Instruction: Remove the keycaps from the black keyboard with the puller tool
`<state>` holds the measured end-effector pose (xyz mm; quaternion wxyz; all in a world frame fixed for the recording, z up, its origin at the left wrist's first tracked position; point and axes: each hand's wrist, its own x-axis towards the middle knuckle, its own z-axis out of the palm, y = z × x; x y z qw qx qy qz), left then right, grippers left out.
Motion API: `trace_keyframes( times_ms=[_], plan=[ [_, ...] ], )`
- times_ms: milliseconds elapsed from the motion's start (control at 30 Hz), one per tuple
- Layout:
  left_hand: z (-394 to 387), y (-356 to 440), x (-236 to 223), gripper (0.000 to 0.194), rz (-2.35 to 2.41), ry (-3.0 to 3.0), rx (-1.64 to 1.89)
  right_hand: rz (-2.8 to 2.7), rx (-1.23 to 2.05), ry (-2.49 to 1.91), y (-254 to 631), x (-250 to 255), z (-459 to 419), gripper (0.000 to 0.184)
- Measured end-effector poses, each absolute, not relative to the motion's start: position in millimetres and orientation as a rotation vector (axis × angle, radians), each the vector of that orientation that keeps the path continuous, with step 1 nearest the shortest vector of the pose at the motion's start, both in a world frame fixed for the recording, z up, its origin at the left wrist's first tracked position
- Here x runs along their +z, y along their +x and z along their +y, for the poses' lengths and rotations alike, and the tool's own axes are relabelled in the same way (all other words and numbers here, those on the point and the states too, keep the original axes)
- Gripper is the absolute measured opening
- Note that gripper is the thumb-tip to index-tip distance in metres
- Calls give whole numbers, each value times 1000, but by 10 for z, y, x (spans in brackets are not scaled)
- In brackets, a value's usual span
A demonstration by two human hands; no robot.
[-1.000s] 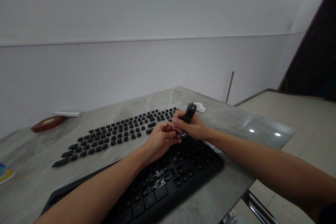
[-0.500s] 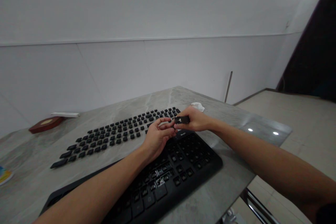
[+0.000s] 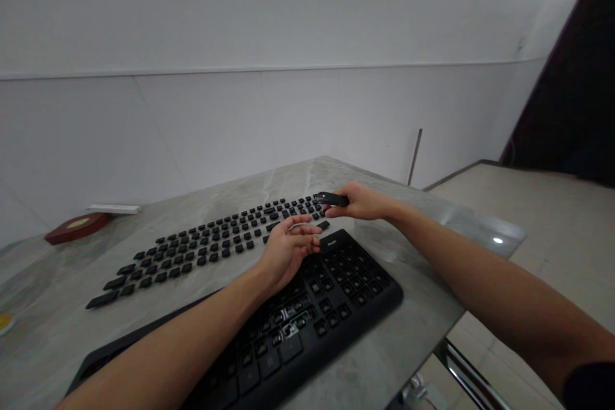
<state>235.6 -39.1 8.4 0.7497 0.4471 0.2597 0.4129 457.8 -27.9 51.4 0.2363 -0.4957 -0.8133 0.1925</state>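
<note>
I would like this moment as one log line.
left hand: open, over keyboard | right hand: holding black tool, near loose keys | keyboard: many keys missing

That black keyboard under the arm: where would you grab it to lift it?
I'd probably grip the keyboard by the outer rim of its number-pad end, coming from the right: that smooth border carries no keys, while the left forearm crosses the other half.
</note>
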Motion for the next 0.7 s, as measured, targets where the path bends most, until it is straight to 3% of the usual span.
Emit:
trace_keyframes(
  times_ms=[267, 700],
  plan=[
    [-375, 2347, 63, 40, 543, 1007, 926, -2323, 441, -1713, 4785, 418, -112, 22],
    [-381, 2349, 49, 40, 510, 1050, 931, -2411, 380, -1758, 4716, 336, -83, 19]
  ],
)
